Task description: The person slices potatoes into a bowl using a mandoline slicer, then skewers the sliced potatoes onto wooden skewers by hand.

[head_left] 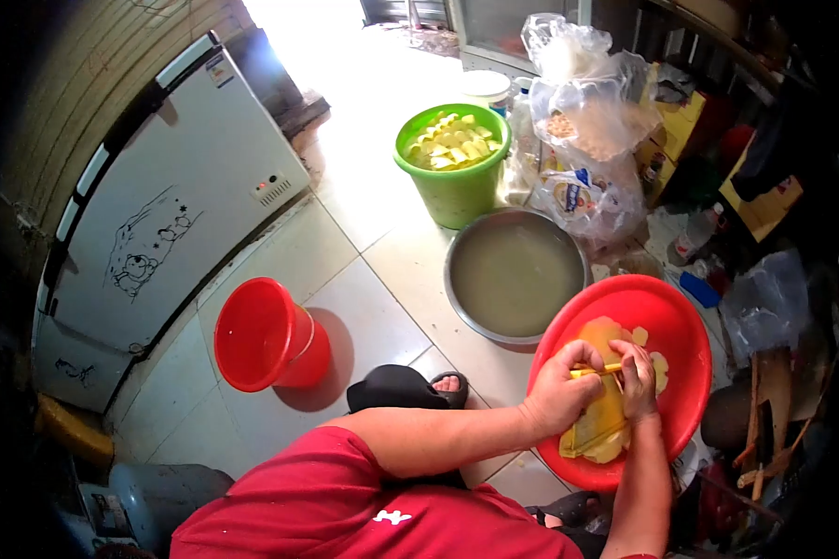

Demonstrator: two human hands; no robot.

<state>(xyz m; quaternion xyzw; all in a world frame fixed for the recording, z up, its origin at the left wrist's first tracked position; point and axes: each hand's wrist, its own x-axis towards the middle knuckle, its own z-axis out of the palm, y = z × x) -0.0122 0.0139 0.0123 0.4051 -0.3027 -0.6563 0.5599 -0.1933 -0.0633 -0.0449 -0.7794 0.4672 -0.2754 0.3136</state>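
Note:
My left hand [570, 384] is closed around the top of a flat yellow tool [598, 421], which looks like a slicer and slants down into a red basin [688, 326]. Beside it, my right hand [637, 380] has its fingers curled at the tool's yellow upper bar; what they grip, if anything, is hidden. Thin pale-yellow slices [661, 371], apparently potato, lie in the basin around the tool. More slices [454, 142] fill a green bucket [459, 197] farther off.
A grey basin of cloudy water [516, 272] touches the red basin's far side. An unfilled red bucket [268, 335] stands on the tiles to the left, near a white chest freezer [172, 205]. Plastic bags [587, 121] and clutter line the right side.

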